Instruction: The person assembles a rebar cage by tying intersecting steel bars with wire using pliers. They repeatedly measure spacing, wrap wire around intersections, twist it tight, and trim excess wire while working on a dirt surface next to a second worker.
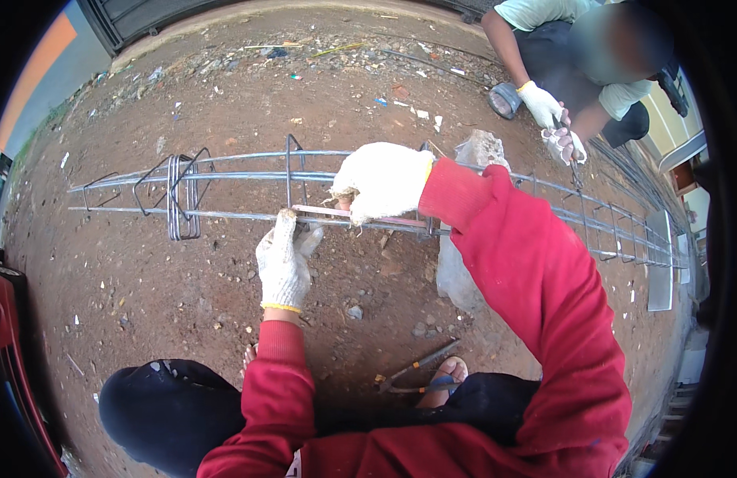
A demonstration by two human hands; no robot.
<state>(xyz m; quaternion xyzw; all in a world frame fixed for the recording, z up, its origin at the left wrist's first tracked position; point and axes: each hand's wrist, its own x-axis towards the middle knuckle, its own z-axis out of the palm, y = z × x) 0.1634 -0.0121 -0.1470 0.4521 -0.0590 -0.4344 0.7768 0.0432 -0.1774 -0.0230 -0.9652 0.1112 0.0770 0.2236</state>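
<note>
A long cage of steel reinforcing bars (pixel 241 175) stretches across in front of me, with bent wire stirrups (pixel 293 171) around the bars. My left hand (pixel 284 267), in a white knitted glove, is closed on the near bar beside one stirrup. My right hand (pixel 384 182), gloved too, reaches over the cage with its fingertips closed on a thin pinkish strip (pixel 320 210). That strip lies along the near bar, between two stirrups. Several stirrups are bunched together (pixel 183 197) to the left of my hands. The right palm is hidden.
A co-worker (pixel 579 72) squats at the far right, gloved hands (pixel 555 127) on a tool at the cage. Long-handled cutters (pixel 416 368) lie by my foot. A pale block (pixel 481 150) and a plastic bag (pixel 461 275) sit around the cage. Loose bars (pixel 623 171) lie at right.
</note>
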